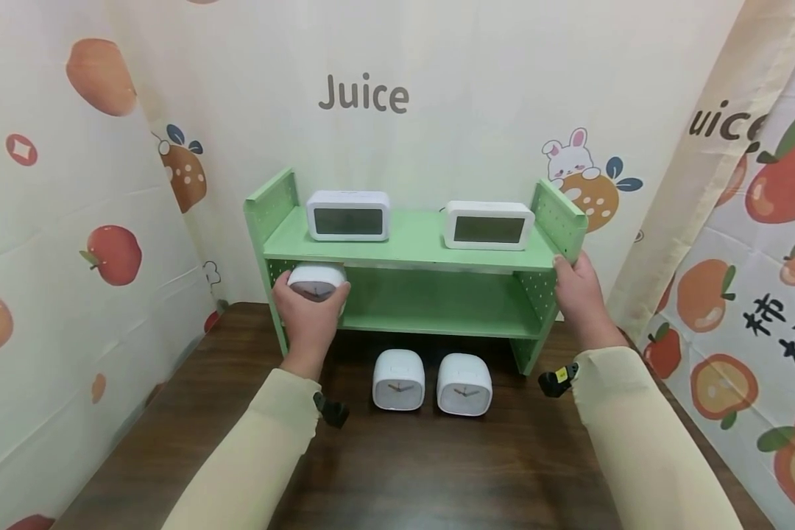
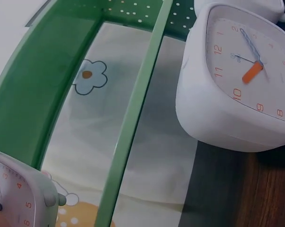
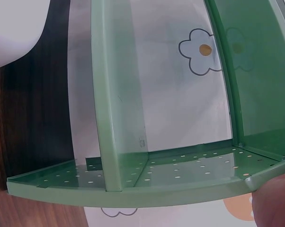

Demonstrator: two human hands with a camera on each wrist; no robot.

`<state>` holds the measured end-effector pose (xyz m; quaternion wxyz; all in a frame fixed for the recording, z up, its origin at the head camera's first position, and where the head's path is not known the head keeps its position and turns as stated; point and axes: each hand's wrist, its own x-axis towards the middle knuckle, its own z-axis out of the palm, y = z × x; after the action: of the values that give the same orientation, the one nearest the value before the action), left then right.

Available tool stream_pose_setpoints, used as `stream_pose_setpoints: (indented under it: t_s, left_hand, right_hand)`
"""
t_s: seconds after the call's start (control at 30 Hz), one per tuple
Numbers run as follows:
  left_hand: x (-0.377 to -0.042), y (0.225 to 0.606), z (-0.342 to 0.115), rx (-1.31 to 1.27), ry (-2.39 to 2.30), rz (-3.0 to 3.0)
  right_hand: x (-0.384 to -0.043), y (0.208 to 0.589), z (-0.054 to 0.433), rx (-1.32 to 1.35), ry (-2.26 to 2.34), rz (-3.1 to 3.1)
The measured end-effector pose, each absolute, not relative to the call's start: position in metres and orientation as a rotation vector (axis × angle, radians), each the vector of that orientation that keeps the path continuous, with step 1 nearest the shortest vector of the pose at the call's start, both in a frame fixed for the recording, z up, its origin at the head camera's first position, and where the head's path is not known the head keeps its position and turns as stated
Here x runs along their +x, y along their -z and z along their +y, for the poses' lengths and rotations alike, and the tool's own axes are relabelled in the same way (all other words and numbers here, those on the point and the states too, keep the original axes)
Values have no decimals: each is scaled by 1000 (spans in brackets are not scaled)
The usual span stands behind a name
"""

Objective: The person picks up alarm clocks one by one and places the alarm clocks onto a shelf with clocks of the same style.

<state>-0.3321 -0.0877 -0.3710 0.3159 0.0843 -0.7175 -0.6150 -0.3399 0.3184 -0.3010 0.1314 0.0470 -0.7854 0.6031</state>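
The green shelf (image 1: 437, 298) stands on a dark wooden table (image 1: 397, 475). Its upper board carries one digital clock (image 1: 348, 218) towards the left and another digital clock (image 1: 490, 227) towards the right, while two rounded dial clocks (image 1: 399, 379) (image 1: 464, 384) sit side by side on the table before it. Behind hangs a fruit-printed cloth (image 1: 470, 66). The left hand (image 1: 308, 320) grasps the white clock (image 1: 318, 272) at the left end of the lower tier, with the upper board close above it and the left side panel (image 1: 271, 213) just beside the hand. The right hand (image 1: 579, 291) grips the front edge of the right side panel (image 1: 563, 210).

From the head, the hand hides the lower part of the held clock; the left wrist view shows its orange numerals (3 to 6 are readable) and a small foot (image 2: 62, 199). The right wrist view gives the perforations inside the right panel and a flower (image 3: 205, 49) on the cloth, seen through the open back.

The held clock's dial faces out towards the person, roughly upright. Its body is squarish, without a clear long axis. Whether its base touches the lower board cannot be told.
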Motion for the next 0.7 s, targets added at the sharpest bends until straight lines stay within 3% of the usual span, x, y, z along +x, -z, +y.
stream_pose_setpoints:
  t_s: [0.7]
  left_hand:
    - [-359, 395, -95, 285, 1571, -1991]
  right_hand:
    - [-346, 306, 320, 138, -1729, -2273]
